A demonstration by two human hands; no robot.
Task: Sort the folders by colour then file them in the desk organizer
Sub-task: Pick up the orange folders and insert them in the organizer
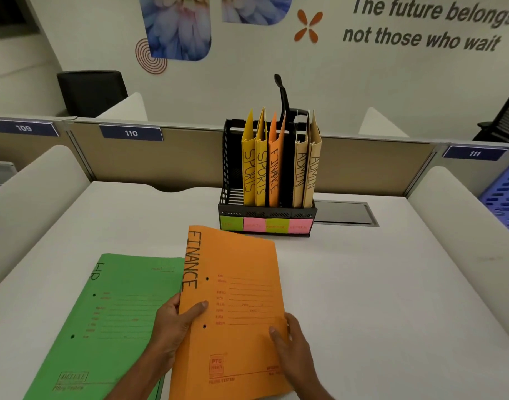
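An orange folder marked FINANCE (pixel 238 287) is lifted off the desk, held on both sides. My left hand (pixel 172 327) grips its spine edge and my right hand (pixel 290 342) grips its right edge. A green folder marked HR (pixel 111 319) lies flat on the desk to the left, partly under the orange one. The black desk organizer (pixel 233 174) stands at the back of the desk. It holds two yellow SPORTS folders (pixel 254 168), one orange FINANCE folder (pixel 274 166) and two beige ADMIN folders (pixel 306 168), all upright. Its leftmost slot holds nothing.
Coloured sticky labels (pixel 264 225) run along the organizer's front. A metal cable hatch (pixel 345 213) is set in the white desk (pixel 377 284) to the organizer's right. A beige partition (pixel 161 163) closes the back; a blue plastic tray (pixel 504 197) shows at far right.
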